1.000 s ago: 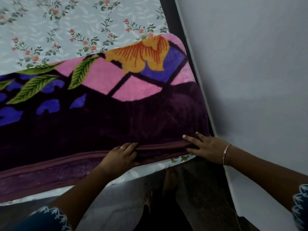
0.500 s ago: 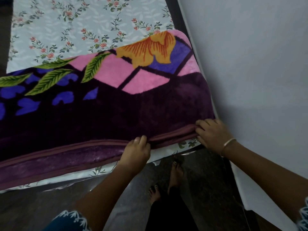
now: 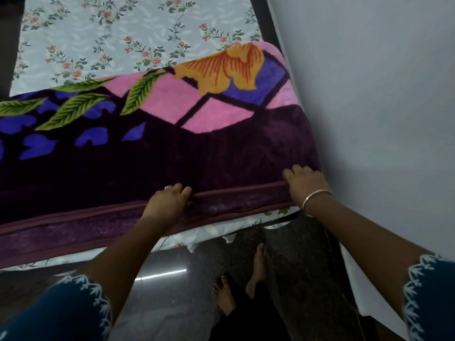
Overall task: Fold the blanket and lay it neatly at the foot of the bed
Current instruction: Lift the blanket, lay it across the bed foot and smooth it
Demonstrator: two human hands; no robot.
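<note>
Blanket [image 3: 172, 148] in thick plush, dark purple with pink panels, green leaves and an orange flower, lay folded in a long band across the near end of the bed [image 3: 123, 28], over a pale sheet printed with small flowers; this was the single head view, looking down past both forearms. Its right end sat just beside the grey wall [image 3: 369, 94], and its bound hem ran along the mattress edge nearest the person. The left hand [image 3: 170, 203] was curled over that hem near the middle of what showed, fingers hooked on the upper layer's edge and gripping it. The right hand [image 3: 305, 185], a thin bangle [image 3: 316, 198] at the wrist, was closed on the same edge at the blanket's right corner. Below, bare feet stood on a dark polished floor [image 3: 172, 303]. The step in hand seemed to be squaring the folded layers (the lower layer stuck out nearer than the upper one, so the edges did not yet line up), or else picking up the upper edge for another fold; the frame could not settle which. The next move probably called for both hands to draw together and evenly, keeping the hem straight, so the heavy pile would not drag crooked or slide off the mattress edge.
</note>
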